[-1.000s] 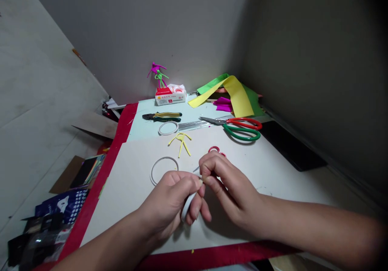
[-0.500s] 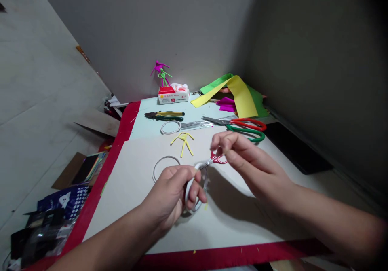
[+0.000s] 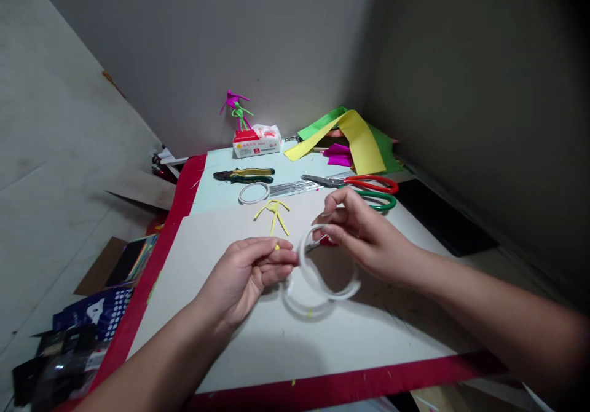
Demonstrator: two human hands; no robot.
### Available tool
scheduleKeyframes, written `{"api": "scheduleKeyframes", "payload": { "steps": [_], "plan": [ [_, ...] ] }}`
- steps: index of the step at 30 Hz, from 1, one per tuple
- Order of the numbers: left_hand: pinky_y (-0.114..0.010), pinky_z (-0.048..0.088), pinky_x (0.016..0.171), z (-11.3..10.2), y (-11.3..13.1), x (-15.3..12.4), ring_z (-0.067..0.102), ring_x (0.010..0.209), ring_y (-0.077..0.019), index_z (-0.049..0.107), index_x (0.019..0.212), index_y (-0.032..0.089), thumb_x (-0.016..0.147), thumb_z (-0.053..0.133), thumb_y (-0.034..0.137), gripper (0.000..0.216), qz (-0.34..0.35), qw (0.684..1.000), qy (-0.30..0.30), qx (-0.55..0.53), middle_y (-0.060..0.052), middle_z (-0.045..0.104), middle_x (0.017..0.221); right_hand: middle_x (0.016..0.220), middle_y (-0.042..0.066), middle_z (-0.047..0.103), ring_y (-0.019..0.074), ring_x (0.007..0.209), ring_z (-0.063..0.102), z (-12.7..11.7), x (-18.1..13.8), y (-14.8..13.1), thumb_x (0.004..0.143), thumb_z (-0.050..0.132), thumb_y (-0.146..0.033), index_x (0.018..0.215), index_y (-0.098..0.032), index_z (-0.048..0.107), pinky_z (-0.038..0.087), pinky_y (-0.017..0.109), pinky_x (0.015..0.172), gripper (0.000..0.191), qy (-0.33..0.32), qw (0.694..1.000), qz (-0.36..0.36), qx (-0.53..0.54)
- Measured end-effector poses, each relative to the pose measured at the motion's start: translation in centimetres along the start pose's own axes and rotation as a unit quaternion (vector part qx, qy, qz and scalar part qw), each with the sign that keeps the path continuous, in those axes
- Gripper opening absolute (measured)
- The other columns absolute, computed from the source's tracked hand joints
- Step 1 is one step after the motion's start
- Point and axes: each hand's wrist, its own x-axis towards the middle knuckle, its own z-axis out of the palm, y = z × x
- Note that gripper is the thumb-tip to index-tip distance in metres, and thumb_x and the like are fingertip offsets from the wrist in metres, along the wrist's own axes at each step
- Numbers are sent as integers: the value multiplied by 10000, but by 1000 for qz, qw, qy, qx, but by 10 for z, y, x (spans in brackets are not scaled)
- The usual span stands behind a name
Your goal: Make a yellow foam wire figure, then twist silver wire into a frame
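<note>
My right hand [image 3: 364, 237] pinches the top of a thin white tape ring [image 3: 338, 293] and holds it tilted just above the white sheet [image 3: 369, 326]. My left hand [image 3: 246, 270] is closed in a pinch on a small yellow bit [image 3: 277, 247] right beside the ring's left edge. A yellow stick-figure shape [image 3: 274, 212] lies on the sheet just beyond my hands. A little of a small pair of red scissors [image 3: 322, 240] shows under my right fingers.
Further back lie another white ring [image 3: 253, 192], pliers [image 3: 244, 175], metal wires [image 3: 295, 187], red and green scissors [image 3: 373, 190], coloured paper strips [image 3: 354, 138] and a tissue pack [image 3: 257, 141] with a pink-green figure [image 3: 236, 109]. Clutter sits left of the red mat edge [image 3: 157, 264].
The white ring has passed from my left fingers to my right hand, which lifted and drew right. My left hand now pinches only a yellow bit.
</note>
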Motion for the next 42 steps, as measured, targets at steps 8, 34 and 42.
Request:
{"api": "scheduleKeyframes", "payload": {
  "steps": [8,34,42],
  "plan": [
    [-151,536,590,4,-2,-7,699,655,-135,713,895,54,827,570,224,232,60,995,45,61,-137,750,700,1058,88,589,254,1019,572,-3,1,7,819,546,-102,1020,-214,461,463,418,858,245,71,961,-42,-262],
    [-214,485,500,13,-30,-15,571,461,-89,568,1301,160,867,559,287,452,130,956,36,259,-23,711,665,793,-32,653,105,715,603,33,-9,-10,807,635,-108,938,-238,379,479,264,698,316,52,958,138,246],
    [-198,438,431,15,-31,-16,536,378,-97,749,964,110,812,612,235,240,332,837,120,418,10,611,424,892,-8,572,138,824,625,38,-16,-9,781,625,-54,974,-231,425,515,296,750,329,113,992,-23,42]
  ]
}}
